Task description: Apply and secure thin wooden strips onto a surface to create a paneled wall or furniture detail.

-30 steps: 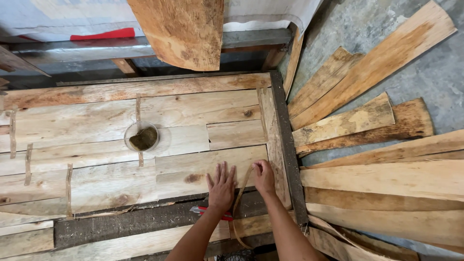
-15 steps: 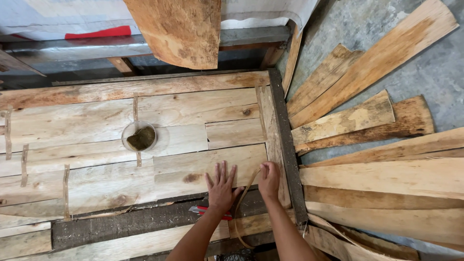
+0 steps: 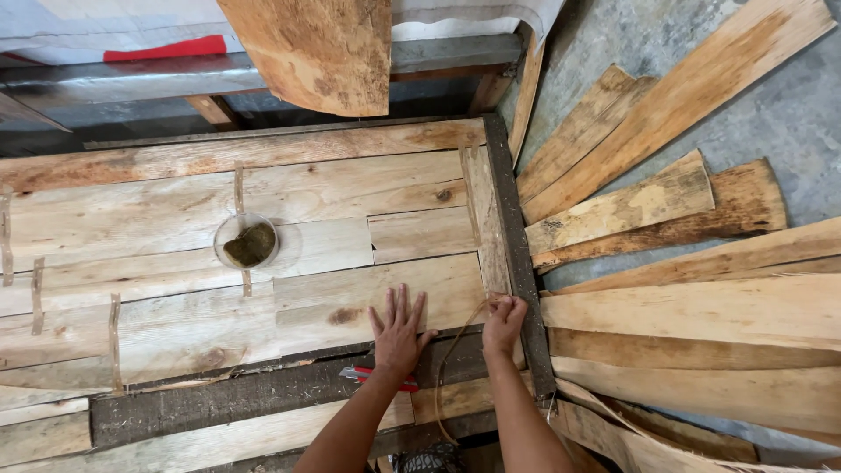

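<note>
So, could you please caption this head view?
Left hand flat on veneer sheet, right hand pinching thin strip at frame.

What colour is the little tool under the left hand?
Red, with a dark tip; the tool shows in the head view under the left hand.

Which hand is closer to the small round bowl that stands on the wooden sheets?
Left. The left hand lies flat on the sheets, right of and below the bowl; the right hand sits farther right, by the dark frame.
</note>
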